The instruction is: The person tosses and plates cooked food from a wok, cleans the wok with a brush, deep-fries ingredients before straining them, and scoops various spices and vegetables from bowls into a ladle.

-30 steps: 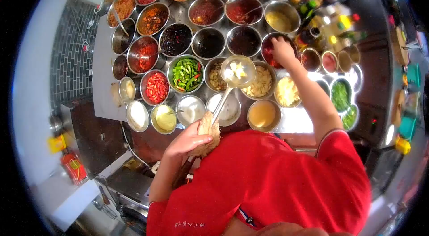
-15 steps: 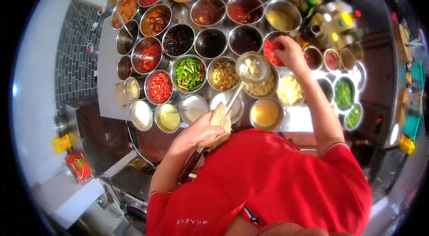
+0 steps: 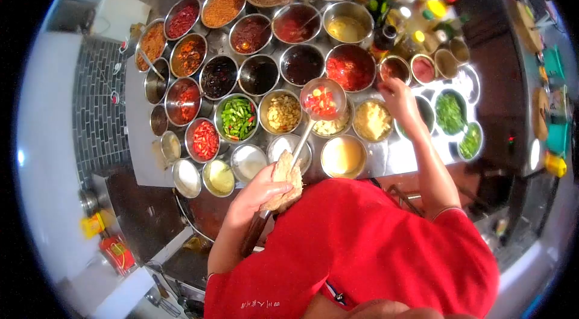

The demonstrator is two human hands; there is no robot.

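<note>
My left hand (image 3: 260, 191) is wrapped round a tan folded cloth (image 3: 283, 185) and the handle of a metal ladle (image 3: 303, 138). The ladle's bowl holds chopped red peppers (image 3: 319, 102) and is held over the steel bowls. My right hand (image 3: 399, 98) is at the near edge of a small bowl of reddish-brown contents (image 3: 395, 67), its fingers drawn together; whatever may be between them is hidden. Left of that hand is a large bowl of chopped red peppers (image 3: 350, 68). A bowl of pale yellow minced food (image 3: 373, 121) sits just below it.
Rows of steel bowls cover the counter, among them green peppers (image 3: 238, 118), cut red peppers (image 3: 205, 140) and yellow liquid (image 3: 343, 156). Bottles (image 3: 416, 23) crowd the back right. Bowls of chopped greens (image 3: 450, 112) stand at the right.
My right hand has left the red pepper bowl and moved right to the small bowl. Red peppers now show in the ladle, where pale pieces showed before. The view has shifted slightly.
</note>
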